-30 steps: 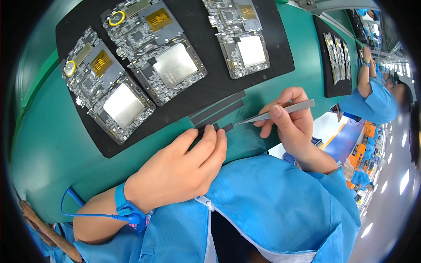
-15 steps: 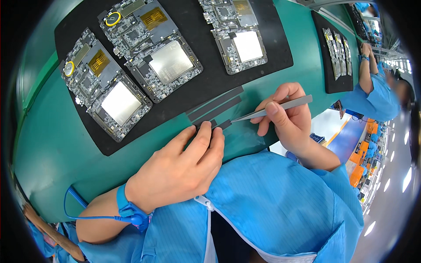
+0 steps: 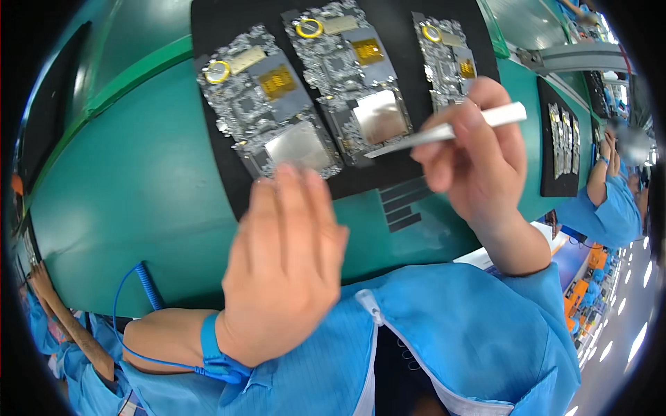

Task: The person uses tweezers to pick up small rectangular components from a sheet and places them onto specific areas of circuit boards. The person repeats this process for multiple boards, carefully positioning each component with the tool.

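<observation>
My right hand pinches a pair of pale metal tweezers. Their tip lies over the lower edge of the middle circuit board; whether anything is between the points is too blurred to tell. My left hand is open, palm down, its fingers stretched toward the lower end of the left circuit board. I cannot tell if the fingertips touch it. A third circuit board is partly hidden behind my right hand. Several dark grey strips lie between my hands, on the green table.
The boards lie on a black mat on the green table. A second black mat with boards is at the right, near a co-worker in blue. A coiled blue cord runs from my left wristband.
Both hands have moved away from the grey strips toward the boards. The tweezers have gone from a strip to the middle board, and my left hand's fingers have straightened. The view has shifted.
</observation>
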Available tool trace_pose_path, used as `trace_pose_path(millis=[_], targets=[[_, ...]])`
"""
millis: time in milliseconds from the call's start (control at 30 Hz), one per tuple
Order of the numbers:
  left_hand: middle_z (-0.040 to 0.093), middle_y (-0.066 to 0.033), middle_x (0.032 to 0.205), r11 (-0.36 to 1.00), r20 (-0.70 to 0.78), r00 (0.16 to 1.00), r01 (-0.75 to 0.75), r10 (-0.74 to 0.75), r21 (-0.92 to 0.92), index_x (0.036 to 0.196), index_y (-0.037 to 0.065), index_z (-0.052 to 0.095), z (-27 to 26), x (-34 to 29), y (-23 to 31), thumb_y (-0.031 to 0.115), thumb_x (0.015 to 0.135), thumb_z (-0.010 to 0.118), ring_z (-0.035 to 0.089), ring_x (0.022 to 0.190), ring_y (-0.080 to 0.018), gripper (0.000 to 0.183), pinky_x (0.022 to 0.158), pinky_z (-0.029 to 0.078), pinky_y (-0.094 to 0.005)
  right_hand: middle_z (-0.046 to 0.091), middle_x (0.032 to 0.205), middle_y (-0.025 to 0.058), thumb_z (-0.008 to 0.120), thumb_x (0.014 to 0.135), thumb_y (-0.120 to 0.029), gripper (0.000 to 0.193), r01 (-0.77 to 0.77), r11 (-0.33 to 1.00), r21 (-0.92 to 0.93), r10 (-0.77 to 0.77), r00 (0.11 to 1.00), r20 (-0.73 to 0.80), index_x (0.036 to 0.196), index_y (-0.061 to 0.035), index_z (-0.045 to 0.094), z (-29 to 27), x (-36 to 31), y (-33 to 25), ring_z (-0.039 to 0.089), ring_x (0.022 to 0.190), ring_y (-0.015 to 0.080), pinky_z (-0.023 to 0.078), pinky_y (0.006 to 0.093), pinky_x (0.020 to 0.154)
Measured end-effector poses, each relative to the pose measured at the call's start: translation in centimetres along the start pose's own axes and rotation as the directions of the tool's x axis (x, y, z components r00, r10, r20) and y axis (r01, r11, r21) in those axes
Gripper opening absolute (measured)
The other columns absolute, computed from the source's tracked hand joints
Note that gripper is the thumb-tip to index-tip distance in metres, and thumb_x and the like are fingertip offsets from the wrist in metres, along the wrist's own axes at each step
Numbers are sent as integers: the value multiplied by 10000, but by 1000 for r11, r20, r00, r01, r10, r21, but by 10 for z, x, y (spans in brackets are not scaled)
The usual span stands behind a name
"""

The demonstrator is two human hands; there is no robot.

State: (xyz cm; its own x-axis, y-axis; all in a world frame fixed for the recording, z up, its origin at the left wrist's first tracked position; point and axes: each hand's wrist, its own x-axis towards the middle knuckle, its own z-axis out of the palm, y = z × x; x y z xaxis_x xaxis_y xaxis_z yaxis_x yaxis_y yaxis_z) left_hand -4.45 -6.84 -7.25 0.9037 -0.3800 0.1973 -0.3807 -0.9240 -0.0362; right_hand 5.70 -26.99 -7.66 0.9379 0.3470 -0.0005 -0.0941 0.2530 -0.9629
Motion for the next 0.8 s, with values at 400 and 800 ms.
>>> trace_pose_path(millis=[400,800], targets=[[573,-260,1065,996,-75,993,-87,88,10,1129,-68,579,31,-14,-29,145,819,574,587,974,-367,376,782,534,-366,620,767,136,510,956,-144,221,-48,990,-131,57,996,68,1070,-17,369,55,37,40,624,591,132,520,218,521],[578,-254,1042,993,-62,992,-114,113,-12,1100,-79,590,28,-14,-35,91,781,534,583,966,-369,366,798,530,-386,626,759,159,488,966,-144,208,-19,979,-205,45,991,122,1040,-6,352,58,40,36,615,567,139,539,262,587]])
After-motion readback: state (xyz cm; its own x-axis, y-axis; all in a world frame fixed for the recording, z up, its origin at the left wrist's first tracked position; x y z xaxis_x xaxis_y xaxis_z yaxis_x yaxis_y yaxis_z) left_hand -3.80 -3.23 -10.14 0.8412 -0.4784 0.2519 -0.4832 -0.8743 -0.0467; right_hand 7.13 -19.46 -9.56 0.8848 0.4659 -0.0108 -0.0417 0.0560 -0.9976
